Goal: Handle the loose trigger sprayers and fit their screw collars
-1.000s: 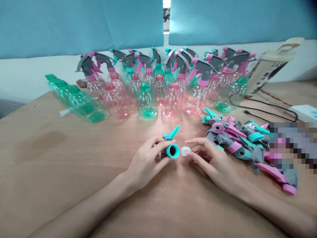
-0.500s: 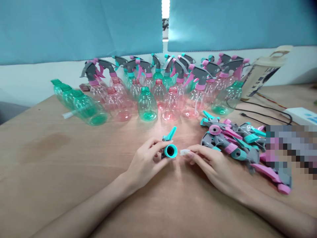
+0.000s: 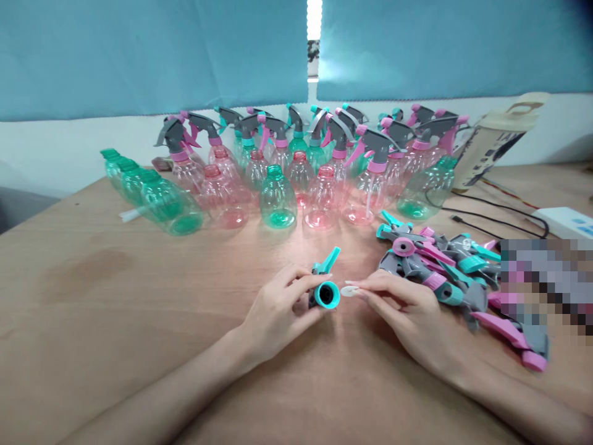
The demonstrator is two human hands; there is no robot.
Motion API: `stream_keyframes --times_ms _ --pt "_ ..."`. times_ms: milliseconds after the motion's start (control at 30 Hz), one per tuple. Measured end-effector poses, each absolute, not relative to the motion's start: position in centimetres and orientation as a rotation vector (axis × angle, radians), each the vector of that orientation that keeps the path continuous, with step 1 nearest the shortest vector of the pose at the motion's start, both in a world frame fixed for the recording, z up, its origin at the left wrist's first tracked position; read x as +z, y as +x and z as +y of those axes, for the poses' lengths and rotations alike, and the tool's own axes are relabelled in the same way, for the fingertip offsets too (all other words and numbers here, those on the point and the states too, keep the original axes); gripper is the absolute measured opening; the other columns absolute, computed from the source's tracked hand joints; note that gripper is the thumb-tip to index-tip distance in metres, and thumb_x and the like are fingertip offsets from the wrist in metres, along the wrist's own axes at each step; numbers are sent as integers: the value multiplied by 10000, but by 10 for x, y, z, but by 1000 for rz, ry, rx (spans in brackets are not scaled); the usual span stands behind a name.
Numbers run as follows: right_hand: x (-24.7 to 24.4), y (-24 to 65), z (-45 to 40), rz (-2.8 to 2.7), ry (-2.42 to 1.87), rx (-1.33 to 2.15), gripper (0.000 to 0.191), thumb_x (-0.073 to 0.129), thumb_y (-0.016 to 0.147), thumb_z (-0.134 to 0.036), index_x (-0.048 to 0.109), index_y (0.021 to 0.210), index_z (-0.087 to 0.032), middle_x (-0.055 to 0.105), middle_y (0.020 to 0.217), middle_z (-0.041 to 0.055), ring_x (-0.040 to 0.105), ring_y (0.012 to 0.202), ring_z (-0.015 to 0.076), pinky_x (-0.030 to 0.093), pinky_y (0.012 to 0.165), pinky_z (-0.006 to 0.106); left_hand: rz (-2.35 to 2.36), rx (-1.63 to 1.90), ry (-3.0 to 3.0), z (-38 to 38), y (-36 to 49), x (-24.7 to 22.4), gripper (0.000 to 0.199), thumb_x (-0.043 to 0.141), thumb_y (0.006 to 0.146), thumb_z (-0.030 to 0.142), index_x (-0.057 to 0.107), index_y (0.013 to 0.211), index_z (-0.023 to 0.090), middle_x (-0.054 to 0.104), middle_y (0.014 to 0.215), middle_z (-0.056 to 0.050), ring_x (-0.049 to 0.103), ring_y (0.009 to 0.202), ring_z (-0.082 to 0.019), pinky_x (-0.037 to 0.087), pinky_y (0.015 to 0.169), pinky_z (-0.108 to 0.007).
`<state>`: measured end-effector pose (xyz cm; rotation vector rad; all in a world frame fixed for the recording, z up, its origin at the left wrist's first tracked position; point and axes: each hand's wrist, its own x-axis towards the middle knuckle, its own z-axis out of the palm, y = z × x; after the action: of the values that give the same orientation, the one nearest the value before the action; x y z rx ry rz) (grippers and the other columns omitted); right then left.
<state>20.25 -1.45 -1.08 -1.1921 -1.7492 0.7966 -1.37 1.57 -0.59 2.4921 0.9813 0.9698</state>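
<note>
Trigger sprayer head (image 3: 319, 296): held over the near middle of the table; its turquoise collar (image 3: 328, 306) is opened toward the viewer, its lever (image 3: 330, 259) slanted up and rightward; the long axis appears to run away from the viewer, though the body is mostly covered by fingers.
Left hand (image 3: 278, 309): half curled, with the sprayer head gripped between thumb and fingers.
White disc (image 3: 348, 291): held just beside the collar, its face seen at a slant.
Right hand (image 3: 412, 309): nearly closed at the fingertips, by which the disc is pinched.
Table (image 3: 222, 266): wood-grained, marked by a brown stain (image 3: 88, 272); loose sprayer heads (image 3: 435, 262) are heaped at right, and pink and green bottles (image 3: 278, 201) are ranged behind.
Room: a white wall (image 3: 60, 151) is hung with blue curtains (image 3: 139, 55), parted by a bright gap (image 3: 314, 21).
</note>
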Motion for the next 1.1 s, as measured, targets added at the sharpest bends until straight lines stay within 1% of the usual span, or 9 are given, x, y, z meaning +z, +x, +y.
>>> stream_keyframes --times_ms 200,433,533,700,767,933,1100 --pt "-13 202 -14 -1672 -1230 849 111 594 856 -342 679 865 -272 664 846 -21 605 780 139 453 670 263 961 979 2512 16 -12 -8 281 646 817 234 602 1093 199 588 879 -25 568 782 -132 493 691 -249" --pt "-8 198 -15 -1635 -1211 900 100 621 836 -342 678 845 -260 670 816 -21 587 724 128 440 629 261 915 996 2506 16 -10 -6 278 647 817 237 607 1084 173 588 860 -36 572 807 -149 495 694 -262" --pt "-4 196 -15 -1676 -1174 833 83 635 828 -315 674 828 -242 642 769 -18 548 671 119 420 595 259 899 999 2505 15 -7 -7 277 647 818 237 607 1083 171 591 863 -38 571 815 -153 499 701 -267" --pt "-2 191 -15 -1776 -1113 718 75 621 838 -250 685 821 -214 606 769 5 550 707 126 441 614 257 850 995 2514 13 -4 -10 321 650 810 208 584 1124 182 577 886 -29 562 755 -128 496 674 -249" --pt "-3 191 -15 -1792 -1125 665 87 604 848 -249 683 843 -214 592 772 12 549 692 127 450 592 256 853 989 2517 12 -3 -9 331 646 811 205 581 1135 191 573 877 -24 558 735 -125 496 655 -244" --pt "-3 194 -13 -1845 -1103 539 108 564 870 -265 660 884 -218 592 800 26 559 677 135 466 559 267 885 978 2528 13 -3 -7 277 623 827 219 603 1101 189 556 806 -8 539 677 -115 492 620 -231" --pt "-4 197 -13 -1925 -1032 459 96 565 848 -206 655 883 -200 584 794 35 552 660 131 465 536 257 892 994 2531 14 -7 -9 323 635 822 217 578 1139 193 572 866 -18 556 723 -119 492 628 -229"
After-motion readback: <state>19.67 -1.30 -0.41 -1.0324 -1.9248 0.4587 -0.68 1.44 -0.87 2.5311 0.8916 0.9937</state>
